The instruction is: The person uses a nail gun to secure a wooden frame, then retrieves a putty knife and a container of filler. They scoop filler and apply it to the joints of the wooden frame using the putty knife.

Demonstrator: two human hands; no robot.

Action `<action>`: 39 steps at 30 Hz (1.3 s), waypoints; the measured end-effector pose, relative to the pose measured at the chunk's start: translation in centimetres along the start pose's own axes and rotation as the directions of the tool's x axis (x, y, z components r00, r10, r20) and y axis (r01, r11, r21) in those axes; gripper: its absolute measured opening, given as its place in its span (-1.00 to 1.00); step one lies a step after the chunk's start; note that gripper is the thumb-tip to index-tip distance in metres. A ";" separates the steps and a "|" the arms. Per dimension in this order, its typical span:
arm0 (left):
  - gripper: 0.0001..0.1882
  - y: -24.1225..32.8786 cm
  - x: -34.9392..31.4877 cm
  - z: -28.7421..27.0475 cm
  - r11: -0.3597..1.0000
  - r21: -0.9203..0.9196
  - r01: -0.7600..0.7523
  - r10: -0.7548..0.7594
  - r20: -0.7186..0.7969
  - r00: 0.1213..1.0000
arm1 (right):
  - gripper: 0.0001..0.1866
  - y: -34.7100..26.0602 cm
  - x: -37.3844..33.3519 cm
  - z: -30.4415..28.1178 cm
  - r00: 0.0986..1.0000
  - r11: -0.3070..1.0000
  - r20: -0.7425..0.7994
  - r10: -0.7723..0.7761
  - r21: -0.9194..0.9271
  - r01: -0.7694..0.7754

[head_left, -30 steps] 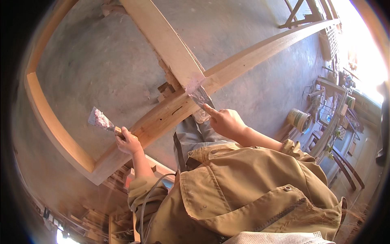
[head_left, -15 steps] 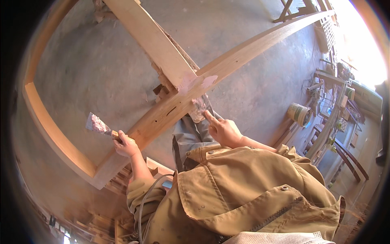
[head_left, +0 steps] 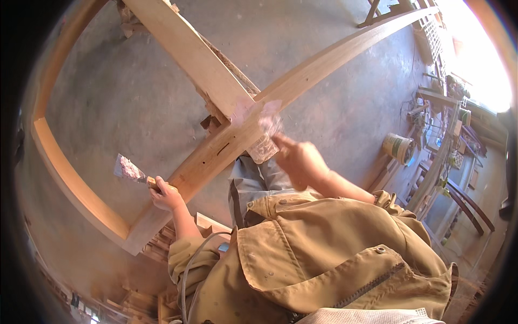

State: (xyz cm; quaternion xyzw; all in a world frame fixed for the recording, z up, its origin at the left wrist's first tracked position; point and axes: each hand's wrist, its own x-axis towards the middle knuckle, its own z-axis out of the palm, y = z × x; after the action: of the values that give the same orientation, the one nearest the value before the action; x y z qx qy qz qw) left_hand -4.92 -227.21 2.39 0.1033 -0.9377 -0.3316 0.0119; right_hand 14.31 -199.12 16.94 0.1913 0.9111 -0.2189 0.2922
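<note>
In my left hand [head_left: 167, 196] is a putty knife [head_left: 153, 184] with a wooden handle, its blade loaded with crumbly pink filler [head_left: 129, 169]. This hand is beside a long wooden beam [head_left: 197, 166]. My right hand [head_left: 303, 163], slightly blurred, grips a second putty knife [head_left: 274, 128] whose smeared blade is at the side of the beam. Pale pink patches [head_left: 243, 112] cover the joint where a crosspiece [head_left: 189, 56] meets the beam. Below the blade, a short block [head_left: 263, 150] stained with filler sticks out. Dark holes mark the beam's face.
A curved wooden frame piece [head_left: 75, 186] runs along the left. To the right, a bucket [head_left: 398, 148] stands near a cluttered row of timber and tools. Wood pieces [head_left: 137, 299] are stacked at the lower left, and a wooden trestle [head_left: 372, 13] is at the far end.
My right hand has shifted a little to the right, and its knife blade has swung up toward the pink patch, uncovering the stained block. My left hand has hardly moved.
</note>
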 end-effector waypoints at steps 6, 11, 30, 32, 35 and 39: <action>-0.54 0.2 -0.2 0.2 0.999 -0.040 -0.025 0.025 0.001 1.000 | -0.51 -0.3 1.8 0.2 0.926 0.823 0.029 0.375 0.450 -0.347; -0.55 0.8 -0.5 -0.2 0.999 -0.036 -0.031 0.030 -0.008 1.000 | -0.47 -1.9 -1.1 2.7 0.998 0.974 0.016 0.060 0.219 -0.062; -0.58 0.9 -0.8 0.3 0.996 -0.083 0.014 -0.014 0.000 1.000 | -0.47 -1.5 1.5 -0.7 0.957 0.894 0.093 0.273 0.342 -0.288; -0.62 0.9 -0.8 0.3 0.997 -0.080 0.009 -0.008 0.003 1.000 | -0.44 -1.9 0.8 -0.1 0.977 0.960 0.142 0.160 0.210 -0.188; -0.61 0.1 -0.9 0.4 0.995 -0.096 -0.014 0.012 -0.023 1.000 | -0.45 -2.0 0.8 -0.4 0.994 0.952 0.081 0.071 0.292 -0.092; -0.60 0.4 -1.0 0.5 0.997 -0.071 -0.004 0.003 -0.013 1.000 | -0.44 -2.6 4.5 -1.6 0.994 0.946 -0.019 0.104 0.311 -0.093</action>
State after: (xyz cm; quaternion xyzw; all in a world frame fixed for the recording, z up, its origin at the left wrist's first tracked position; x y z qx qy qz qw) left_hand -4.05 -226.43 2.31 0.1035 -0.9254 -0.3640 0.0222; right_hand 8.97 -199.44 16.05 0.2840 0.8597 -0.3408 0.2531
